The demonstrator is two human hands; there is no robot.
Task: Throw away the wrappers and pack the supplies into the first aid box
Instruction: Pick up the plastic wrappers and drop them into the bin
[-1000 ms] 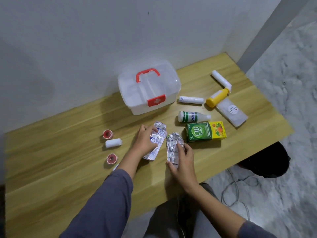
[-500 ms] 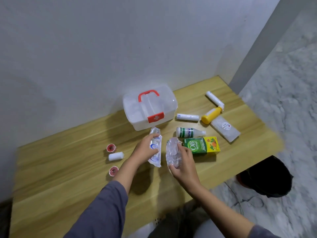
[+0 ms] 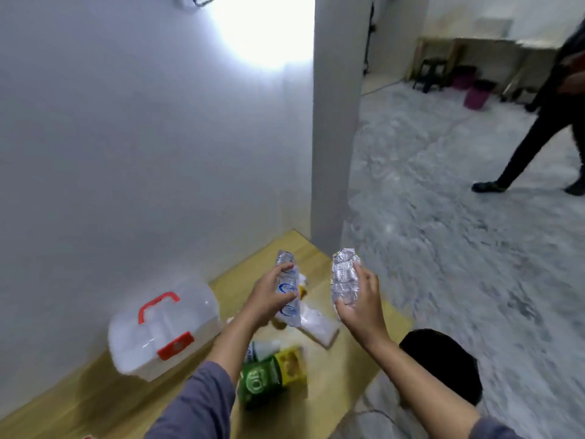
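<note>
Fingers point(image 3: 286, 268) of both my hands were clamped on foil wrappers point(image 3: 345, 280), none binned yet, while supplies below them lay unpacked beside the shut first aid box point(image 3: 161, 331).

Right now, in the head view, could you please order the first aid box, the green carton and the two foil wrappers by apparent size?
1. first aid box, largest.
2. green carton.
3. The wrapper in the left hand and the wrapper in the right hand look alike; both are nearer the camera.

Crinkled silver foil blister strip point(image 3: 345, 281): metallic, glossy. Blue-printed foil blister strip point(image 3: 287, 288): shiny. Translucent plastic first aid box point(image 3: 161, 331), red plastic handle point(image 3: 157, 305): smooth, glossy. Pale wooden table point(image 3: 95, 403): smooth laminate, grained. Green-and-yellow cardboard carton point(image 3: 272, 373): printed, slight sheen.
</note>
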